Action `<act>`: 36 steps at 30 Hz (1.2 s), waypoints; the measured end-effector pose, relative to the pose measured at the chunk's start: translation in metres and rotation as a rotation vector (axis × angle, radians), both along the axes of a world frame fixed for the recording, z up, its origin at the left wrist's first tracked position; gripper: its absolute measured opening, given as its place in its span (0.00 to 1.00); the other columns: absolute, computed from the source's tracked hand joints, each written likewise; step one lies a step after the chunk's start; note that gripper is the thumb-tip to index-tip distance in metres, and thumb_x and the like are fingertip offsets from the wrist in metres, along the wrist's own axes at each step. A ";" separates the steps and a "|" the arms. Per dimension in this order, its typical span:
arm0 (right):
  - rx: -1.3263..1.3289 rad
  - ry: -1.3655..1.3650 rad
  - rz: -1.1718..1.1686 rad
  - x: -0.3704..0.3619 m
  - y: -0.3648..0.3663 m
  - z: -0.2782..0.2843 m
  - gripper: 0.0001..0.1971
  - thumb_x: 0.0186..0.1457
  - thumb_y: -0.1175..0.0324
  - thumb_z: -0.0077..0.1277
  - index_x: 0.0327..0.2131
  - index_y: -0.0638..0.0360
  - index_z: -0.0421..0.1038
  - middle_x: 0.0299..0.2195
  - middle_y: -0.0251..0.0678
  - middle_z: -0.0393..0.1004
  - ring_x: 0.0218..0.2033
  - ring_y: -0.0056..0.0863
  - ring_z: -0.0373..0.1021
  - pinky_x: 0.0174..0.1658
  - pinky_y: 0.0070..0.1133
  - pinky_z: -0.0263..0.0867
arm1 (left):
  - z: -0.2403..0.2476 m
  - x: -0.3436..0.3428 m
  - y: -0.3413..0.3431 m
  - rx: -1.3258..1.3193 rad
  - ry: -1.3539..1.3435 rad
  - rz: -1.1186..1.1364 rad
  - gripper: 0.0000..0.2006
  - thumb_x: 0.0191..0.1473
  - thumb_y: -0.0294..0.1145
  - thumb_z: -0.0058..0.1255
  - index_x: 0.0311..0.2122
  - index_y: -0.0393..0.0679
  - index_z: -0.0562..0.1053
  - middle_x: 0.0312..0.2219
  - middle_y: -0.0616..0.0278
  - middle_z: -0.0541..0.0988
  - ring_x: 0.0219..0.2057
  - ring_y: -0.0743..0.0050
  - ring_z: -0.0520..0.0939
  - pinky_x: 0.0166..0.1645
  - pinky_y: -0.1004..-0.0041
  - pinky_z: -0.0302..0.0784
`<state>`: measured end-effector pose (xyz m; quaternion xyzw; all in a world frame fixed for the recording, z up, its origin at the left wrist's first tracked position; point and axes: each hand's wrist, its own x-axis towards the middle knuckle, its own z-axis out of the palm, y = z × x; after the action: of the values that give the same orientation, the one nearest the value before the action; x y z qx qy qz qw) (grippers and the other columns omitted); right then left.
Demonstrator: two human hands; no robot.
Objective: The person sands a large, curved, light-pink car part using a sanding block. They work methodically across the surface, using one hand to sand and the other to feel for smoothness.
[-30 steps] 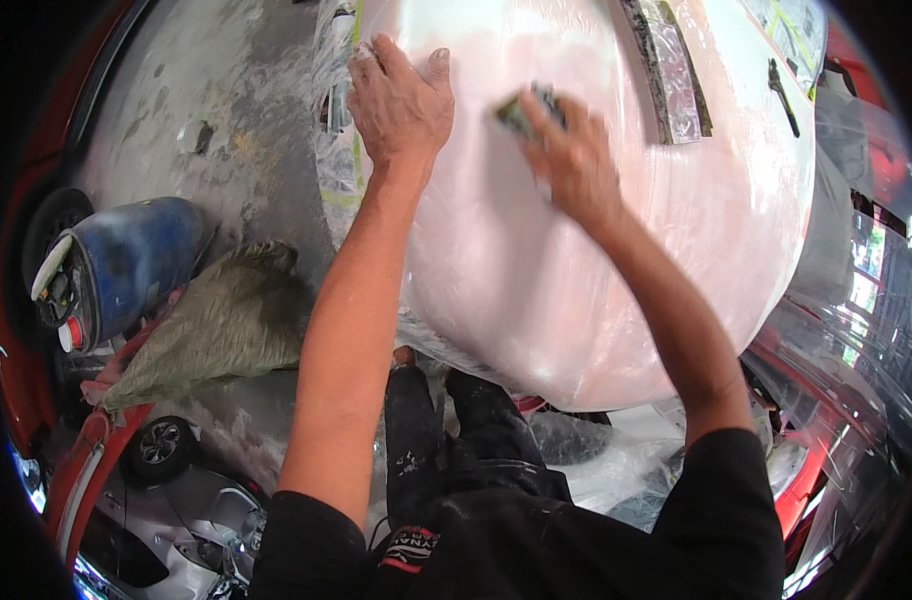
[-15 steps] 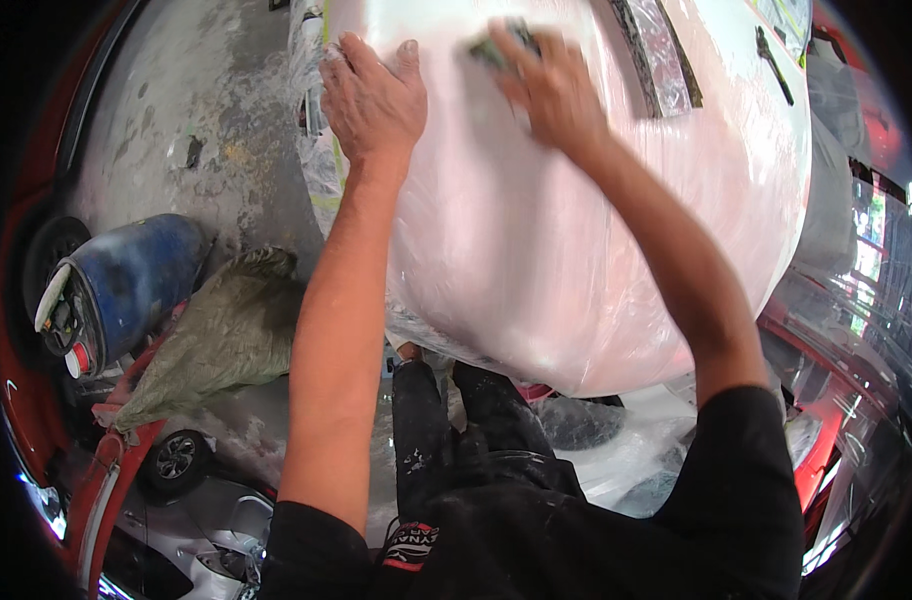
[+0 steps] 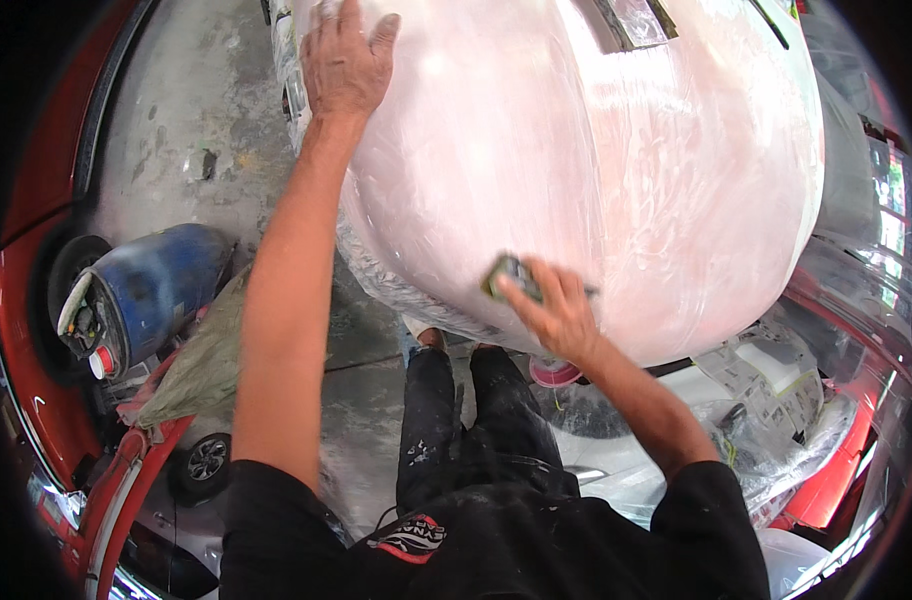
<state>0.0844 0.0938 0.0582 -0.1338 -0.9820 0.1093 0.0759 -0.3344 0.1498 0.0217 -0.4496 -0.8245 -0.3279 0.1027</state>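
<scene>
In front of me curves a pinkish-white, dusty car hood (image 3: 466, 160), with clear plastic film around its near and left edges. My left hand (image 3: 346, 68) lies flat on the hood's far left part, fingers spread, holding nothing. Nearer to me, close to the hood's front edge, my right hand (image 3: 559, 312) grips a small dark sanding block (image 3: 509, 277). The block rests against the hood, and the fingers partly cover it.
A long sanding board (image 3: 628, 35) and a thin black tool (image 3: 773, 22) lie farther up the hood. At left are a blue drum (image 3: 161, 285), a greenish sack (image 3: 201, 365) and a red car part (image 3: 126, 470). A pink tub (image 3: 554, 371) sits below the hood's edge.
My right hand has drawn the sanding block from the far part of the hood toward me. My left hand sits slightly farther up and left in view, as the view itself has shifted.
</scene>
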 end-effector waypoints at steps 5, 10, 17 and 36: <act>-0.193 -0.068 -0.174 0.067 -0.045 0.014 0.32 0.49 0.75 0.64 0.60 0.46 0.72 0.57 0.51 0.69 0.48 0.46 0.69 0.50 0.36 0.67 | 0.026 0.010 0.051 -0.329 0.131 -0.217 0.42 0.66 0.60 0.41 0.69 0.30 0.56 0.70 0.35 0.56 0.73 0.42 0.53 0.75 0.50 0.45; -0.274 0.063 -0.390 0.091 -0.055 0.032 0.35 0.44 0.76 0.70 0.60 0.50 0.72 0.58 0.53 0.68 0.49 0.48 0.69 0.51 0.37 0.66 | 0.048 0.036 0.098 -0.391 0.126 -0.150 0.48 0.65 0.67 0.36 0.71 0.28 0.51 0.72 0.37 0.52 0.75 0.46 0.49 0.77 0.53 0.40; -0.297 0.149 -0.541 0.132 -0.040 0.056 0.37 0.47 0.79 0.67 0.63 0.57 0.69 0.59 0.57 0.66 0.55 0.50 0.66 0.54 0.36 0.68 | 0.028 0.134 0.063 -0.321 0.130 -0.246 0.54 0.63 0.73 0.33 0.71 0.25 0.49 0.71 0.34 0.52 0.74 0.43 0.49 0.77 0.53 0.40; -0.348 0.194 -0.430 0.176 -0.008 0.056 0.36 0.50 0.82 0.63 0.64 0.59 0.67 0.60 0.60 0.62 0.58 0.55 0.66 0.58 0.37 0.66 | -0.034 0.403 -0.155 -0.512 0.015 -0.424 0.59 0.51 0.82 0.35 0.70 0.34 0.56 0.69 0.38 0.58 0.69 0.34 0.59 0.71 0.44 0.53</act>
<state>0.2603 0.0855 0.1140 -0.3388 -0.8857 0.2699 0.1670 0.0685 -0.0055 -0.0119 -0.6246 -0.7676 -0.1209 -0.0781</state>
